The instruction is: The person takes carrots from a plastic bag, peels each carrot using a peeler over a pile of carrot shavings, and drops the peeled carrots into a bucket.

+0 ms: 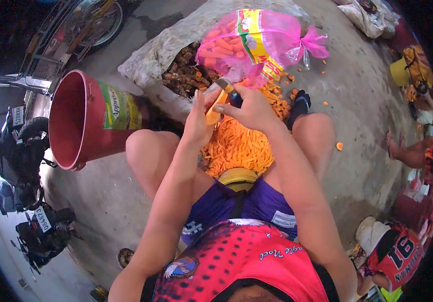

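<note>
My left hand [198, 121] is closed around a peeled orange carrot [215, 111], held up in front of my knees. My right hand [253, 108] grips a knife [235, 97] by its dark handle, its short metal blade against the carrot's upper end. The right thumb rests on the carrot. Below both hands lies a heap of orange strips [239, 146], with cut orange chunks [275, 100] beyond it. A pink mesh bag [282, 38] of peeled carrots lies just past my hands. Beside it, dark, soil-covered roots [184, 73] spill from a white sack [151, 58].
A red bucket [68, 121] lies on its side at the left. Parked motorcycles [20, 151] stand farther left. A yellow container rim [237, 176] shows between my thighs. Another person in a red shirt [395, 256] is at lower right; a person's bare foot [393, 146] is at right.
</note>
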The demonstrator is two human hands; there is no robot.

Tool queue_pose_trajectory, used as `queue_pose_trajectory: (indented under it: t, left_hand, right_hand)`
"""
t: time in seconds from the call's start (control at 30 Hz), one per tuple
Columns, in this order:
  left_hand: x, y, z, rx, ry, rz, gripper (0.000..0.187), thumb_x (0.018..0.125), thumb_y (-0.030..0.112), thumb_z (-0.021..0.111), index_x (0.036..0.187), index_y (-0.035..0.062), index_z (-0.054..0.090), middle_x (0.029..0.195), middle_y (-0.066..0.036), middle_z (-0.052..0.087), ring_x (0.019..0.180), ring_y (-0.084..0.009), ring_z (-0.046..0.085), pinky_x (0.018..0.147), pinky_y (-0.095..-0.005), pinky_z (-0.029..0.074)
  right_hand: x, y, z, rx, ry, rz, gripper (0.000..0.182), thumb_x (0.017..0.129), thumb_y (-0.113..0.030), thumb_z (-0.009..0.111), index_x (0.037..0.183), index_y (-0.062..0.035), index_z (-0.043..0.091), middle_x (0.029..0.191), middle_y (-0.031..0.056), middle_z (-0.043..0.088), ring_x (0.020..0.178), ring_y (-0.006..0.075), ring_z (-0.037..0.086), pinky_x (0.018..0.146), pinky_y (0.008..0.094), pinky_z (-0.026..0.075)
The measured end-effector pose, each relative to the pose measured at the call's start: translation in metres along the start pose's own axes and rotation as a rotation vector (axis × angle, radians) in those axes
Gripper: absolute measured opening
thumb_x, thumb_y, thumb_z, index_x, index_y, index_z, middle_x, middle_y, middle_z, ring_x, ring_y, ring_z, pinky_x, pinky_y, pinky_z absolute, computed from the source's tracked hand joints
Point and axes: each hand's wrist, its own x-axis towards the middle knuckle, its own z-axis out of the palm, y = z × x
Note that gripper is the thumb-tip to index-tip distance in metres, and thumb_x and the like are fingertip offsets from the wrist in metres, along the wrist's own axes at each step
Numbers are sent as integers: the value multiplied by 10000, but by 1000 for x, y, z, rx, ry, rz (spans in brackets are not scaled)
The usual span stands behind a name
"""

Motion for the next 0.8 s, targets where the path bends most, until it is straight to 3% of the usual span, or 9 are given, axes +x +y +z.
queue_pose_trajectory:
  t: [0.13,0.43,0.53,0.63,0.73,0.8]
  left_hand:
    - [0,1,6,-7,4,11,867,1021,694,335,1515,-14,414,1394,-94,571,1189,-182,565,991,-344,463]
    - [8,-11,-11,-48,-91,17,876,1018,715,273,1526,15,418,1488,-89,517,1305,-205,526,1132,-376,391]
    - [11,-12,-10,-72,-82,26,876,1017,722,258,1524,29,433,1488,-76,522,1303,-204,525,1135,-374,387]
    - [7,-4,-3,-118,7,-43,889,1013,729,255,1522,24,440,1487,-73,526,1307,-201,522,1152,-386,375]
    - [9,-7,-6,-156,-23,-46,886,1011,736,254,1524,40,449,1476,-50,540,1290,-167,527,1011,-312,465]
    - [7,-4,-5,-61,-12,-48,894,1004,751,250,1532,56,444,1469,-35,545,1264,-147,541,871,-254,468]
  right_hand:
    - [0,2,2,-33,22,-6,685,796,-583,807,1141,-12,651,740,129,659,694,278,668,670,416,508]
    - [1,-2,6,16,-106,12,562,915,-531,706,1161,-27,666,844,167,711,755,328,699,697,420,524]
    - [2,9,18,77,-157,51,734,888,-659,647,1236,-12,656,1054,284,702,1023,433,683,872,502,536]
    - [3,1,7,28,-128,94,796,849,-659,697,1307,-14,619,1086,284,700,1046,428,683,907,498,533]
    - [0,-19,-5,-39,-172,140,921,749,-600,819,1394,-2,546,1158,284,686,1085,424,677,948,482,530]
    - [-3,-7,7,-2,-77,33,935,668,-548,897,1345,4,563,1079,224,707,1007,355,698,903,437,534]
